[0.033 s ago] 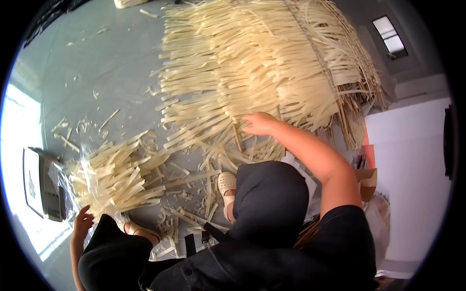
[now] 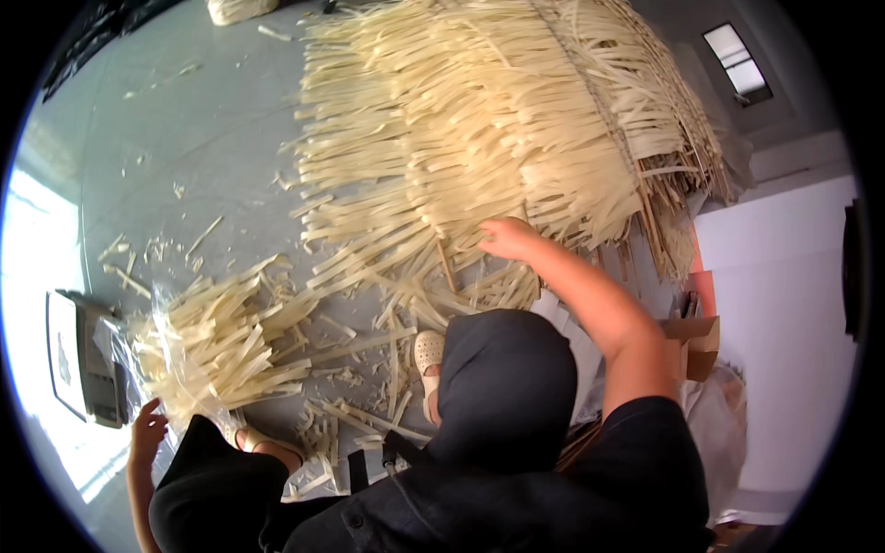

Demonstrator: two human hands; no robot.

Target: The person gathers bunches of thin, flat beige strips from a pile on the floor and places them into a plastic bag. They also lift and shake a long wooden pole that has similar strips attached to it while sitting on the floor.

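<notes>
A broad fringed mass of pale flat strips [image 2: 461, 111] lies across the upper middle. My right hand [image 2: 505, 238] reaches to its near edge, fingers slightly bent and apart, with nothing clearly held; a thin brown stick [image 2: 445, 263] is just left of it. My left hand [image 2: 147, 429] hangs at the lower left with loosely bent, separated fingers, beside clear plastic wrap [image 2: 161, 313] and a loose pile of similar strips [image 2: 230, 341].
My sandalled feet [image 2: 426, 364] stand among scraps on the grey floor [image 2: 157, 129]. A grey box-shaped object [image 2: 97, 364] is at far left; a cardboard box [image 2: 701, 346] and white panel [image 2: 774, 341] are at right; dark sticks [image 2: 654, 217] protrude at upper right.
My right hand has shifted slightly right, its fingers a little more drawn together. My left hand has moved slightly left and down. The view has shifted a little.
</notes>
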